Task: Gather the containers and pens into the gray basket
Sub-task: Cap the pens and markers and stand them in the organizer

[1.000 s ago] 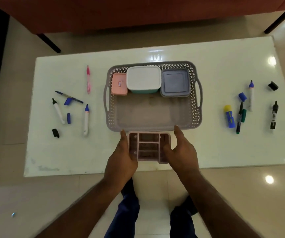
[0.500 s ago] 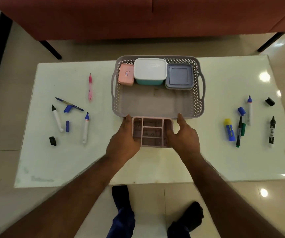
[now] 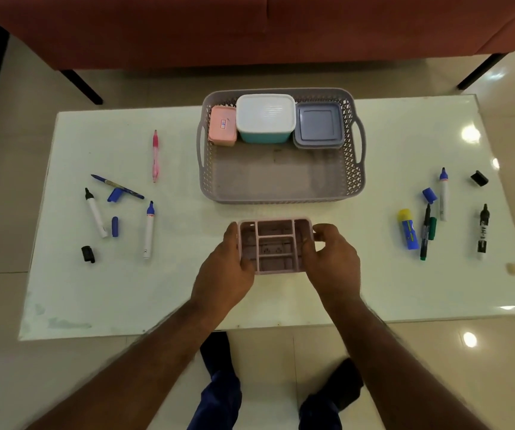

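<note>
Head view shows the pink tray with little boxes [image 3: 275, 245] held between both hands just in front of the gray basket [image 3: 281, 184], and the basket's bare floor lies straight ahead of it, away from the person. Left hand [image 3: 223, 271] grips the tray's left side and right hand [image 3: 332, 262] grips its right side, fingers wrapped around the edges, so both are about as near. Long side of the tray runs left to right, the same way as the basket, and both arms reach forward, palms facing each other.
</note>
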A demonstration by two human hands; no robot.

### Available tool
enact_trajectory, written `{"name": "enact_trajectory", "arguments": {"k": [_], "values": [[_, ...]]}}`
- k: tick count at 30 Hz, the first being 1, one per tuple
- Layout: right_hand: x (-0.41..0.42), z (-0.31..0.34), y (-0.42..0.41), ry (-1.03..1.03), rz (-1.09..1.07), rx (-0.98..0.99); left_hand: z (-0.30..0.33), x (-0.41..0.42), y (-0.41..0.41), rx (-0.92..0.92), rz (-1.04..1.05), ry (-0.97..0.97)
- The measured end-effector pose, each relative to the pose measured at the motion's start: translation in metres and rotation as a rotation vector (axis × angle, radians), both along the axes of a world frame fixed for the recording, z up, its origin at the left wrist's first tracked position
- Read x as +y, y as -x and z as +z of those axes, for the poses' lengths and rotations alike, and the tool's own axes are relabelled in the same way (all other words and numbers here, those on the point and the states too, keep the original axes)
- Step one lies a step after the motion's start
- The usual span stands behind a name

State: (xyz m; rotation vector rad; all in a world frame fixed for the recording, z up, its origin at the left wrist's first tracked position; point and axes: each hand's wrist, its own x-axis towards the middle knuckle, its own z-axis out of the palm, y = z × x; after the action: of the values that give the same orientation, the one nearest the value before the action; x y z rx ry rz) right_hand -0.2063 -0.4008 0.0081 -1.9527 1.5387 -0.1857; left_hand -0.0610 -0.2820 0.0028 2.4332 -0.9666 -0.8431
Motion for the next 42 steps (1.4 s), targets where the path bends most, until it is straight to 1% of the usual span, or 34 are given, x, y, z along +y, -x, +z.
{"name": "enact_trajectory", "arguments": {"k": [3,6,8,11,14,17,21,24,30,36,39,42], "values": [[0.001,-0.004,0.002,-0.028,0.007,0.037,-0.002,0.003,0.001,0.021,0.006,-0.017],[0.002,-0.002,0.004,0.072,-0.002,0.038,0.001,0.006,-0.001,0.016,0.065,-0.042],[0.008,0.006,0.003,0.140,-0.036,-0.038,0.007,0.014,-0.006,-0.031,0.104,-0.039],[0.023,0.027,-0.001,0.174,-0.069,-0.180,0.017,0.031,-0.017,-0.135,0.182,0.020],[0.044,0.043,-0.016,0.170,0.039,-0.264,0.019,0.052,-0.039,-0.207,0.267,0.042],[0.065,0.051,-0.042,0.107,0.200,-0.320,0.014,0.073,-0.069,-0.246,0.338,-0.006],[0.085,0.052,-0.084,0.023,0.344,-0.319,0.004,0.089,-0.108,-0.239,0.386,-0.087],[0.095,0.050,-0.118,-0.047,0.379,-0.318,-0.007,0.094,-0.129,-0.246,0.387,-0.141],[0.111,0.033,-0.177,-0.154,0.456,-0.186,-0.021,0.096,-0.166,-0.289,0.389,-0.123],[0.117,-0.004,-0.226,-0.267,0.445,0.052,-0.022,0.099,-0.206,-0.370,0.417,0.002],[0.118,-0.019,-0.252,-0.306,0.441,0.174,-0.023,0.101,-0.232,-0.406,0.381,0.037],[0.117,-0.034,-0.280,-0.342,0.423,0.277,-0.023,0.093,-0.258,-0.400,0.313,-0.012]]}}
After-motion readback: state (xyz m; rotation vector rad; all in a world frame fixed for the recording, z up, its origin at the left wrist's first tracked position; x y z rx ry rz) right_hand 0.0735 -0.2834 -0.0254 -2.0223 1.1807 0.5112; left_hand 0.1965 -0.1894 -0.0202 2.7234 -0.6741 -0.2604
